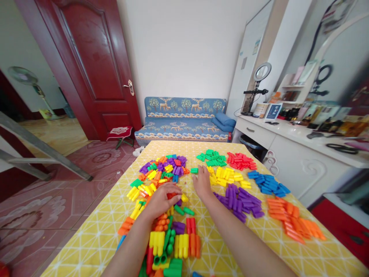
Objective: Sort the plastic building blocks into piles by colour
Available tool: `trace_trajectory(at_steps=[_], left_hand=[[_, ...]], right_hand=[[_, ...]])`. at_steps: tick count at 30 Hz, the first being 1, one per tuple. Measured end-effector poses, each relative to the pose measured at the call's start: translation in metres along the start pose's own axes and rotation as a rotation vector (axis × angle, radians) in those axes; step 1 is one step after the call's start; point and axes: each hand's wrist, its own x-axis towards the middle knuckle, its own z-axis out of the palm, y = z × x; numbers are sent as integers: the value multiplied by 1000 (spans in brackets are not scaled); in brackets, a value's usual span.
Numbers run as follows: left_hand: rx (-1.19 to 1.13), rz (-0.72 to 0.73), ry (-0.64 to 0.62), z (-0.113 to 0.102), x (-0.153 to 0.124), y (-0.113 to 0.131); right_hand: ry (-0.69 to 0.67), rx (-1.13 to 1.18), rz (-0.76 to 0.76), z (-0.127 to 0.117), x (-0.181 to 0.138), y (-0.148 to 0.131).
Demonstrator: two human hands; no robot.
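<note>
My left hand (164, 200) is over the near right part of a pile of mixed plastic building pieces (161, 169), its fingers curled. Red and purple show by its fingers, but what it grips is partly hidden. My right hand (202, 181) reaches farther forward, with a small green tube-shaped piece (194, 170) at its thumb and fingertips. Beyond and right of it lie single-colour heaps: green pieces (212, 157), yellow pieces (226, 176) and purple pieces (240, 202). Two green pieces (183, 210) lie between my forearms.
Heaps of red pieces (241, 161), blue pieces (268, 183) and orange pieces (292, 219) line the right of the yellow patterned tablecloth (95, 231). Joined multicoloured pieces (170, 246) lie near me. Past the table stand a blue sofa (184, 125) and a white dresser (311, 157).
</note>
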Motion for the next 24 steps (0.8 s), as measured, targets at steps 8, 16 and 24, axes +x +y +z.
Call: trace_trajectory(at_steps=[8,16,24], left_hand=[[-4,-12,2,0,0,4],[-12,-21,14,2,-2,0],[7,-52,0,1,-5,3]], right_hand=[[-198,-376,-70,26,-22,1],[-164,-490,-20,36,23,7],[-109,-497,134,55,49,10]])
